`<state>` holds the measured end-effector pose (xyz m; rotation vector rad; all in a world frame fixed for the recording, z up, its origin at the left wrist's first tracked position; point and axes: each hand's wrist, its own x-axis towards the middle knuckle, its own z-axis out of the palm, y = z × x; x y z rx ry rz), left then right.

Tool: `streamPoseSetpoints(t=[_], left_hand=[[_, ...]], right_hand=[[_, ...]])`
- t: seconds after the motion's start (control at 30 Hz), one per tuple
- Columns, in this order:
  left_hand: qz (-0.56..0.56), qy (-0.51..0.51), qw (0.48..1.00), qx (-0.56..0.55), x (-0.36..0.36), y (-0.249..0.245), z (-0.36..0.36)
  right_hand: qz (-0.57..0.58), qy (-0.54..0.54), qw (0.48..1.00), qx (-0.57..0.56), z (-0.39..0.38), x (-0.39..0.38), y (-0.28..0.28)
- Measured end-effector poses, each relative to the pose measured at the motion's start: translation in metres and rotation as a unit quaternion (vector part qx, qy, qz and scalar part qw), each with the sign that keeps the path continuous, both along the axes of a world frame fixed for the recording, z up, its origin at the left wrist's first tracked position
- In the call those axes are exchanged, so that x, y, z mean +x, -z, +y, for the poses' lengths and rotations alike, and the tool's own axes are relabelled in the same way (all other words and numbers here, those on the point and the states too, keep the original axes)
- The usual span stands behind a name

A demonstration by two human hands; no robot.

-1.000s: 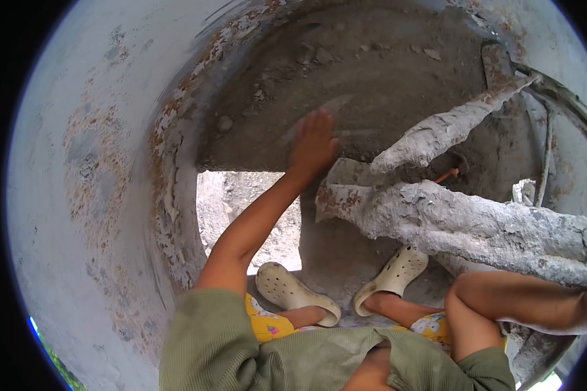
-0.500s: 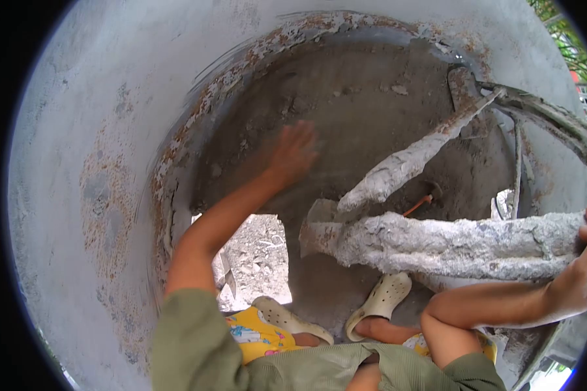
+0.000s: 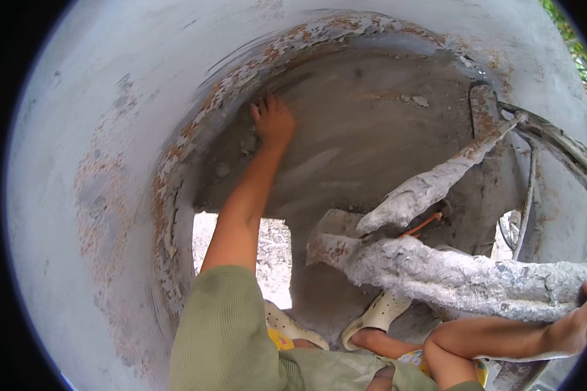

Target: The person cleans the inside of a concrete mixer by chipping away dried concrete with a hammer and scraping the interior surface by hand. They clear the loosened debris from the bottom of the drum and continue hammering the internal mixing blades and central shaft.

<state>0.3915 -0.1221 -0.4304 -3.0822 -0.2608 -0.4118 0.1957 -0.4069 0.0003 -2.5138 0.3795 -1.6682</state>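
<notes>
My left hand reaches to the far left part of the brown, dusty floor of a round drum. Its fingers are apart, palm down, touching the floor near some loose grey crumbs. At the right edge of the view, my right hand is wrapped at the end of a thick mixing arm crusted with grey cement. Part of that hand is cut off by the frame. A second crusted arm slants up to the right.
The drum's curved grey wall surrounds me, with a flaking rusty band low down. A square opening lies below my left forearm. An orange-handled tool, perhaps a hammer, lies behind the arms. Pale clogs are on my feet. A metal frame stands at right.
My left hand has moved forward and left across the floor, and its blur is gone. The view has shifted a little, so the crusted arms appear lower. My right hand stays at the arm's end.
</notes>
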Motion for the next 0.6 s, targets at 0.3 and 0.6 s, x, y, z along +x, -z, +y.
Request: streamPoseSetpoints(t=[0.3, 0.6], left_hand=[[0.027, 0.045, 0.993, 0.106, -0.198, -0.02, 0.092], [0.437, 0.005, 0.9, -0.008, -0.176, -0.078, 0.076]], right_hand=[[-0.035, -0.083, 0.996, -0.009, -0.003, 0.003, 0.002], [-0.038, -0.074, 0.996, -0.004, 0.003, 0.004, 0.003]])
